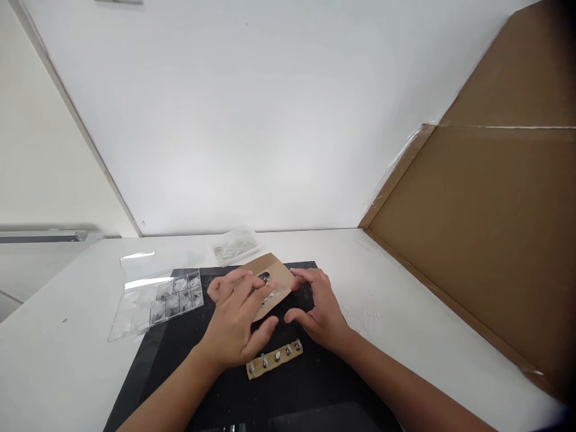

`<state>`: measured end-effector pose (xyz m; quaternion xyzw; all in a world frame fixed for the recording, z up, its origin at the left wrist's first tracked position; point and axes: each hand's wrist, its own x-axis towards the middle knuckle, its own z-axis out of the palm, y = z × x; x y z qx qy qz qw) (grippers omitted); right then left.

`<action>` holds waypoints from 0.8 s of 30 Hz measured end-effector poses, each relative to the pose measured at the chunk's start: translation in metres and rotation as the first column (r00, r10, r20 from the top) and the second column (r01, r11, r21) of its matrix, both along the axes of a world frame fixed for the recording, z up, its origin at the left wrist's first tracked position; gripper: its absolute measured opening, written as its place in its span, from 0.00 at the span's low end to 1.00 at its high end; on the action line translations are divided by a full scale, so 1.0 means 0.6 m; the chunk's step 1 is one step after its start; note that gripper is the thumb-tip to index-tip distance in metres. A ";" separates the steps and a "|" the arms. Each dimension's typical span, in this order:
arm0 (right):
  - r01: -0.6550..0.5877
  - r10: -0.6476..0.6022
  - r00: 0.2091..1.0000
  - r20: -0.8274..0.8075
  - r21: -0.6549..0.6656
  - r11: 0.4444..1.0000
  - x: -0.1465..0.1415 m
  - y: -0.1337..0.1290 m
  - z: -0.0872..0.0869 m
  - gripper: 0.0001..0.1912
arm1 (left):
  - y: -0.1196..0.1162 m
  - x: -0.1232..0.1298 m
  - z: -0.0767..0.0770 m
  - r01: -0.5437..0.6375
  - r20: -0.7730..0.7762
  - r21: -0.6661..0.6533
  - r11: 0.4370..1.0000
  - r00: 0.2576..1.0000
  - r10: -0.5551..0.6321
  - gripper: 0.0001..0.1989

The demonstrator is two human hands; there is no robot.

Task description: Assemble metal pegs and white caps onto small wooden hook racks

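Note:
A shallow tan tray (274,270) that looks like folded card lies tilted on the black mat, with small shiny pieces in it. Over its left part reaches my left hand (236,318), fingers spread and thumb out, the fingertips at the small pieces; whether they touch is unclear. My right hand (319,312) is at the tray's right corner, thumb and fingers apart, the fingertips at or close to the edge. Just below the hands is a tan strip (282,355) with several small clear and metal parts standing in a row.
The black mat (288,396) covers the middle of the white table (58,348). At left sits a clear compartment box (177,300) with small bags inside. A clear bag or tray of small pieces (235,247) is at the back. Brown cardboard (486,240) stands along the right.

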<state>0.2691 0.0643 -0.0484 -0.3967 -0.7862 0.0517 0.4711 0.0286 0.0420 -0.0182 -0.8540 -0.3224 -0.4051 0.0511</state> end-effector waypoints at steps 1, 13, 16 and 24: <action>0.025 -0.026 0.999 0.020 0.031 0.999 -0.004 -0.003 0.003 0.37 | -0.005 0.007 -0.001 -0.006 -0.021 -0.024 1.000 1.000 0.006 0.24; 0.175 -0.233 0.962 0.140 0.336 0.925 -0.018 -0.016 0.003 0.35 | -0.012 0.023 -0.008 0.101 -0.068 -0.081 0.992 0.992 -0.107 0.20; 0.173 -0.223 0.963 0.155 0.283 0.943 -0.019 -0.013 0.003 0.35 | -0.006 0.022 -0.014 0.114 -0.041 -0.100 0.988 0.992 -0.119 0.19; 0.134 -0.212 0.953 0.216 0.327 0.935 -0.011 -0.015 0.012 0.38 | 0.000 0.023 -0.019 0.107 0.054 -0.128 0.986 0.993 -0.101 0.16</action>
